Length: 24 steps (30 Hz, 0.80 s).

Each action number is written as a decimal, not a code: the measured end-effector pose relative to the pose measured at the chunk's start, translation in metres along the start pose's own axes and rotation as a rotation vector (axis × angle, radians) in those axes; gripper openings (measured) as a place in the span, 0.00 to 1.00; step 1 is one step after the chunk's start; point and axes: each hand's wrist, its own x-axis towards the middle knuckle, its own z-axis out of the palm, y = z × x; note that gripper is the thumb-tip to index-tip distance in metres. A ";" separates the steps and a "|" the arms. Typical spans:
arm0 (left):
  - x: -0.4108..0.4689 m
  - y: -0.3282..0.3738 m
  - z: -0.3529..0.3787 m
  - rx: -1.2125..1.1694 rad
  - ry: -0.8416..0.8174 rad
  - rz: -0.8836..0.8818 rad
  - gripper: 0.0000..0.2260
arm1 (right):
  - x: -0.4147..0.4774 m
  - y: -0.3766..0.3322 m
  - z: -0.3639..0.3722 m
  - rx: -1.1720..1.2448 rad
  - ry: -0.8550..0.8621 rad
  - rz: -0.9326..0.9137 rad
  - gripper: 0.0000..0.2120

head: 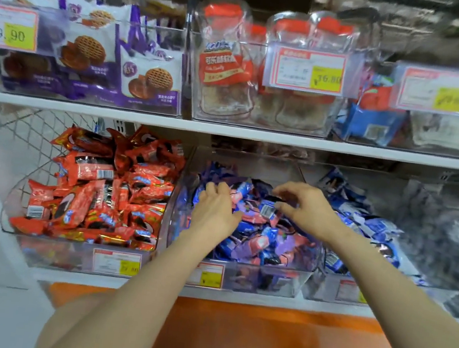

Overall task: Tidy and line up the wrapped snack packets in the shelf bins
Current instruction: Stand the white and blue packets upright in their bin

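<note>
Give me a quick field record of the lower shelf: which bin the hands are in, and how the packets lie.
active bin: middle bin, lower shelf
contents: blue and purple packets, jumbled, not lined up
left hand: fingers relaxed, resting on the packets
right hand: fingers curled over the packets; grip unclear
left neighbour: red packets, heaped in disorder
right neighbour: blue and white packets, blurred

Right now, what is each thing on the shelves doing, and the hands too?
left hand, resting on the blue and purple packets.
right hand, fingers bent over the same pile; grip unclear.
blue and purple packets, jumbled in the middle bin.
red packets, heaped untidily in the left bin.
cookie bags, standing upright in the upper left bin.
</note>
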 end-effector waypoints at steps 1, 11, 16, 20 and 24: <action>-0.002 -0.002 0.000 0.011 -0.001 0.009 0.24 | 0.002 -0.002 0.000 0.006 0.002 -0.007 0.14; -0.007 0.042 0.009 -0.227 0.207 0.377 0.09 | -0.010 0.016 -0.030 -0.099 0.118 0.020 0.13; -0.009 0.075 0.032 -0.208 0.117 0.572 0.08 | -0.033 0.073 -0.062 -0.178 0.084 0.240 0.20; -0.012 0.099 0.042 -0.219 0.142 0.557 0.09 | -0.053 0.105 -0.060 -0.232 -0.215 0.289 0.33; 0.002 0.124 0.047 -0.104 0.166 0.454 0.12 | -0.053 0.111 -0.048 -0.251 -0.262 0.285 0.38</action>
